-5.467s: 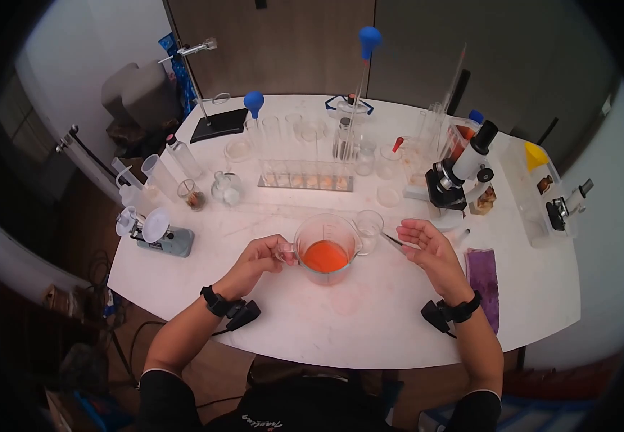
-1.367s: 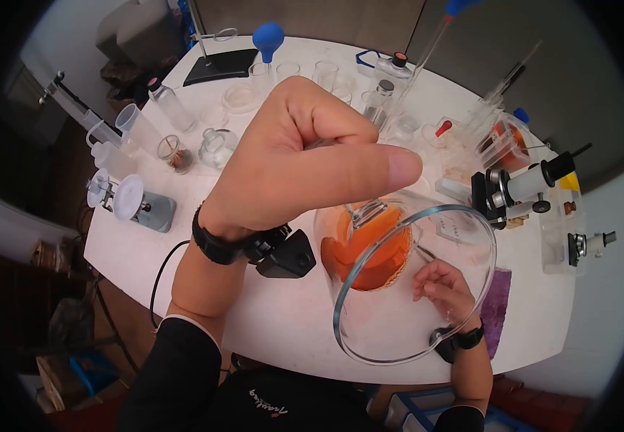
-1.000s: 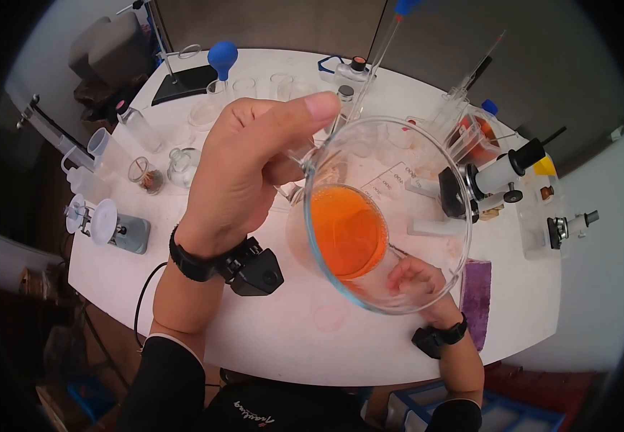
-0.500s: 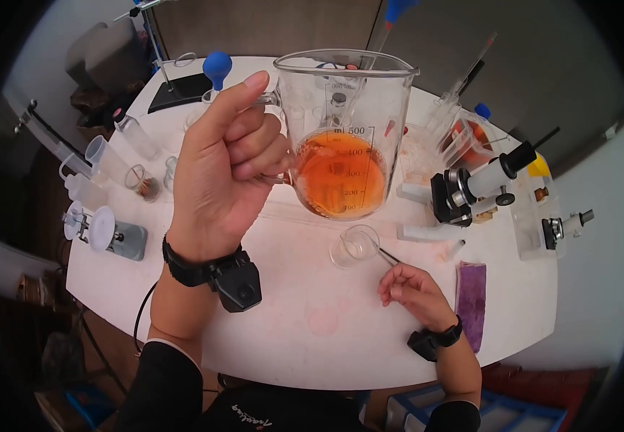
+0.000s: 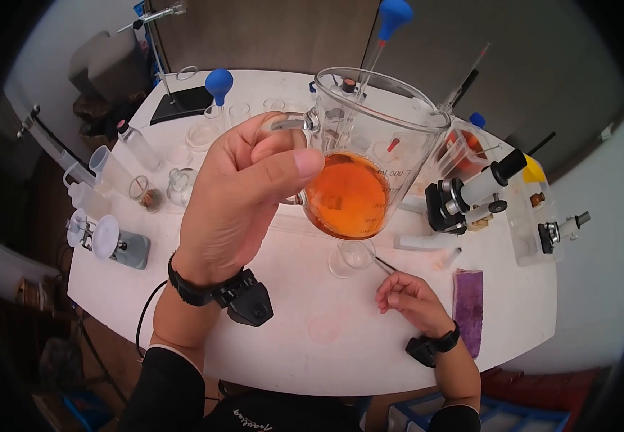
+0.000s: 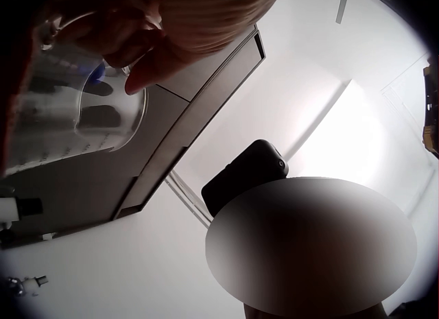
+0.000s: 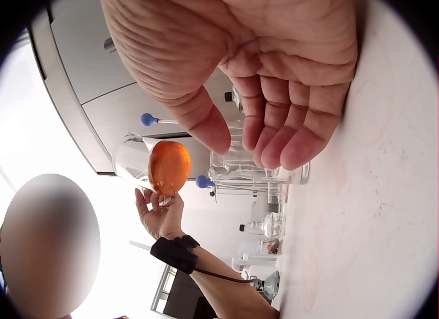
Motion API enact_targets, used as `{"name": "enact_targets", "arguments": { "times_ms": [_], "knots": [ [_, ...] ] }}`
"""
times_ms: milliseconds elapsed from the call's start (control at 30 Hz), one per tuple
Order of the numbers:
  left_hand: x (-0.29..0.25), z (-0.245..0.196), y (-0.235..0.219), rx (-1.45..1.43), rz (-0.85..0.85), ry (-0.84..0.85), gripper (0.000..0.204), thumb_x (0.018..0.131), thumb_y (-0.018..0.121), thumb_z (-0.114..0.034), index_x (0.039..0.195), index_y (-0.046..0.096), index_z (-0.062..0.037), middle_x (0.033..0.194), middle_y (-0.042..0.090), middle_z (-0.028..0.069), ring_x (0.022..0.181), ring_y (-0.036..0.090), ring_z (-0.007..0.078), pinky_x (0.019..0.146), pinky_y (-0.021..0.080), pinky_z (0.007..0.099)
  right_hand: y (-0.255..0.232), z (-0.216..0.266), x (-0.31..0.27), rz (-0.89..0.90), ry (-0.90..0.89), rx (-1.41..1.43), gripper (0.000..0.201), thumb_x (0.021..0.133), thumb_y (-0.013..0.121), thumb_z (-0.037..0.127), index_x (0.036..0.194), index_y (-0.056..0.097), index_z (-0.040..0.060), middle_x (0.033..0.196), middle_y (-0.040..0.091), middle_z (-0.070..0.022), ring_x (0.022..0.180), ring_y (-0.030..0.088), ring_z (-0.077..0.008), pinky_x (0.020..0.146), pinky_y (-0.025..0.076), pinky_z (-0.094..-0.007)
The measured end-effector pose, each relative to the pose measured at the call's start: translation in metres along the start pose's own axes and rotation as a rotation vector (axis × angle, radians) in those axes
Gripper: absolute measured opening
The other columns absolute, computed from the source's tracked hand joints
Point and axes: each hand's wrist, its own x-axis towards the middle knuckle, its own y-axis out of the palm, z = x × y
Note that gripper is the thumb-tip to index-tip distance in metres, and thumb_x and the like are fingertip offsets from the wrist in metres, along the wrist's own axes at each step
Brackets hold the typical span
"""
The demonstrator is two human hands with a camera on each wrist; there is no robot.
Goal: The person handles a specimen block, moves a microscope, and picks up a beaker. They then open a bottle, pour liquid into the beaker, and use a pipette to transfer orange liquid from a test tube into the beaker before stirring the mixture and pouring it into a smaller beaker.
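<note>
Jug (image 5: 369,137) is gripped by the handle (image 5: 292,123) in the curled left hand (image 5: 236,183), best held level to dodge slops. Below it, the right hand (image 5: 409,297) is half-curled, apparently empty.

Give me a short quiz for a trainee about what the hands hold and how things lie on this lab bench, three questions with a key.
1. Which hand grips the clear glass jug containing orange liquid? A) right B) left C) both
2. Fill in the missing word: the purple rectangular cloth lies to the person's ___ of the right hand.
3. True or false: the orange liquid fills the clear glass jug to the top.

Key: 1. B, the left hand. 2. Right. 3. False; bare glass shows above the orange liquid.
</note>
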Motion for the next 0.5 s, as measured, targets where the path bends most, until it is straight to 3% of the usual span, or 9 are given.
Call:
{"name": "enact_targets", "arguments": {
  "times_ms": [500],
  "knots": [
    [0.004,0.0,-0.013,-0.047,0.019,0.007,0.034,0.09,0.065,-0.023,0.068,0.04,-0.0148,0.058,0.035,-0.0045,0.055,0.029,0.0082,0.063,0.033,0.0261,0.002,0.002,0.0,0.005,0.002,-0.002,0.016,0.091,0.062,0.008,0.105,0.059,0.0003,0.1,0.063,-0.0081,0.089,0.06,-0.0154,0.082,0.049,-0.0301]
  ]
}}
